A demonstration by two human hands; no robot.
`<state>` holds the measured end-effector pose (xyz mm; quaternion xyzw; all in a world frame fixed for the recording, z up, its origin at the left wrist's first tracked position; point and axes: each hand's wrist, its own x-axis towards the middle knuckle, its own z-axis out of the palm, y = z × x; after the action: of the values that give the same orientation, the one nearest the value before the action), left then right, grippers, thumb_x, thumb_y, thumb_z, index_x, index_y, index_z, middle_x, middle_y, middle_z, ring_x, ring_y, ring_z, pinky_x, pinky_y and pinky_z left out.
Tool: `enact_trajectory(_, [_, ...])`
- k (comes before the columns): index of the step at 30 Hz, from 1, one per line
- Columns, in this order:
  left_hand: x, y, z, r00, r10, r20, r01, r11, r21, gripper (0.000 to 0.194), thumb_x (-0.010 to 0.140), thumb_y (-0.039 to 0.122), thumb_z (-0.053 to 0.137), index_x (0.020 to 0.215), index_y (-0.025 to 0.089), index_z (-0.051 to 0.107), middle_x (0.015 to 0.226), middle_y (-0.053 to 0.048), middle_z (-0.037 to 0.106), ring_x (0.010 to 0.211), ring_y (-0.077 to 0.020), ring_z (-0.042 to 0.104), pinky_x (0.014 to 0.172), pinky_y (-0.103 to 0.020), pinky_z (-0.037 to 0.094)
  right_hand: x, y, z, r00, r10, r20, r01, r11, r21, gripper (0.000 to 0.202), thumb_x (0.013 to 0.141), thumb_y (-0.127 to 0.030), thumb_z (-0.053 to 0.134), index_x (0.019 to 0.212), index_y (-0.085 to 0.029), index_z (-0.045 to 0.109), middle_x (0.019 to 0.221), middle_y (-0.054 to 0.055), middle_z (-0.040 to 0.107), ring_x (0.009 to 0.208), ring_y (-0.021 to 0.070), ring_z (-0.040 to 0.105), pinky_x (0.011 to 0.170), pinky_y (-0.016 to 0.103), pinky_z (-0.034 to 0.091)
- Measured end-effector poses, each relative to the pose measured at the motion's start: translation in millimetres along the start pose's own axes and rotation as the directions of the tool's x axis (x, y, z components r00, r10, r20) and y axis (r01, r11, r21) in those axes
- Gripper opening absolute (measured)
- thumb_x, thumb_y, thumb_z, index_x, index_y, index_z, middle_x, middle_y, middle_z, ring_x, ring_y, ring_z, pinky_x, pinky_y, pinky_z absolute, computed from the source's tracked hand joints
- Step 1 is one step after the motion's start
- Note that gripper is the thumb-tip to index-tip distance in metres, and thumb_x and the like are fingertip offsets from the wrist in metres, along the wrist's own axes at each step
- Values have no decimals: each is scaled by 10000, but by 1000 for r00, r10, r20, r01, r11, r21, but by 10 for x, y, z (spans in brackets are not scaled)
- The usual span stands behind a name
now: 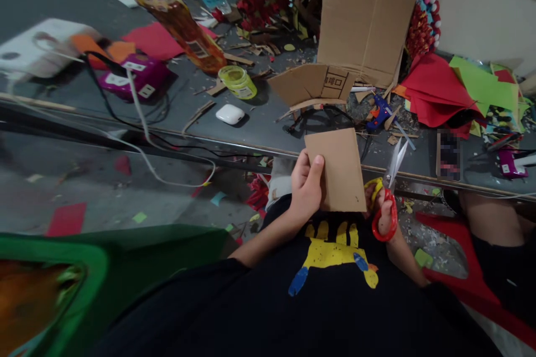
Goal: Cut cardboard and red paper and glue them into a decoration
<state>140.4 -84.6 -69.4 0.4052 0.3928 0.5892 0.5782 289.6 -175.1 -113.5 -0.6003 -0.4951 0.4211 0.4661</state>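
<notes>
A flat rectangular piece of cardboard [341,173] is held in front of my chest, just off the table's front edge. My left hand [307,181] grips its left side, thumb on the near face and fingers behind. In my right hand [380,209] is a pair of scissors [391,178] with red and yellow handles, my fingers through the loops. The blades point up and away, slightly parted, to the right of the cardboard and apart from it. Part of my right hand is hidden behind the handles and the cardboard's lower right corner.
On the grey table [268,128] lie a cut cardboard piece [305,83], a blue glue gun [379,111], a white earphone case [230,114], a small yellow-lidded jar [238,82] and scraps. A tall bottle [167,17] stands left. A green bin [96,279] is lower left; another person's leg [489,217] is right.
</notes>
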Motion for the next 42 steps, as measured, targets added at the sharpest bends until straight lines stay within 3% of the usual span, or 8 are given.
enact_trajectory(3, [25, 6, -27, 1000, -17, -6, 17, 1000, -27, 342, 819, 531, 616, 964, 228, 553, 882, -38, 670, 882, -200, 667, 733, -311, 561, 2, -4, -57, 999, -26, 42, 25, 999, 22, 731, 803, -806, 71, 1057, -232, 446, 763, 38, 481, 543, 155, 458, 450, 299, 427])
enact_trajectory(8, [-24, -15, -18, 995, 24, 94, -23, 1000, -16, 332, 831, 521, 610, 943, 214, 551, 858, -33, 663, 804, -175, 663, 703, -286, 557, -34, -104, -146, 989, -44, 142, 69, 981, -183, 762, 766, -842, 259, 1127, -209, 481, 847, 71, 558, 786, 219, 579, 654, 331, 515])
enact_trajectory(11, [-60, -35, -16, 985, 80, 156, -88, 995, 46, 312, 862, 504, 574, 970, 212, 550, 848, -31, 653, 768, -158, 646, 702, -275, 546, -20, -162, -146, 983, -63, 173, 103, 967, -235, 697, 788, -796, 340, 1130, -204, 474, 840, 65, 574, 797, 223, 581, 689, 332, 508])
enact_trajectory(16, [-88, -84, -50, 961, 207, 182, -235, 961, 146, 250, 904, 438, 533, 994, 206, 550, 883, -36, 630, 796, -148, 611, 727, -268, 520, 34, -214, -131, 982, -38, 187, 86, 963, -254, 503, 817, -657, 474, 1056, -218, 424, 746, 20, 555, 656, 179, 539, 602, 302, 459])
enact_trajectory(22, [-122, -121, -46, 947, 264, 182, -297, 936, 190, 249, 923, 422, 504, 1039, 204, 534, 910, -41, 615, 807, -149, 596, 730, -265, 506, 47, -265, -122, 995, -17, 99, 46, 952, -304, 331, 791, -476, 557, 859, -234, 342, 598, -69, 456, 505, 108, 429, 491, 236, 339])
enact_trajectory(35, [-165, -108, -26, 939, 338, 65, -344, 908, 241, 304, 907, 494, 507, 959, 196, 537, 820, -24, 603, 722, -142, 579, 665, -264, 492, 19, -356, -93, 999, -18, 51, 35, 933, -357, 211, 797, -404, 514, 790, -244, 375, 527, -53, 466, 483, 138, 470, 480, 241, 363])
enact_trajectory(38, [-170, -89, 1, 941, 337, 38, -337, 915, 223, 299, 906, 493, 513, 937, 197, 541, 805, -22, 612, 706, -135, 583, 651, -253, 495, -3, -299, -89, 998, 11, 55, 7, 952, -307, 230, 805, -454, 516, 829, -239, 438, 550, -40, 497, 498, 143, 496, 487, 244, 396])
enact_trajectory(42, [-162, -99, 52, 968, 250, -21, -245, 959, 141, 313, 880, 515, 547, 930, 206, 543, 813, -16, 632, 718, -130, 608, 655, -240, 506, -27, -167, -39, 998, 32, 51, -25, 991, -132, 507, 784, -717, 438, 910, -228, 485, 626, -6, 528, 485, 143, 484, 449, 269, 409])
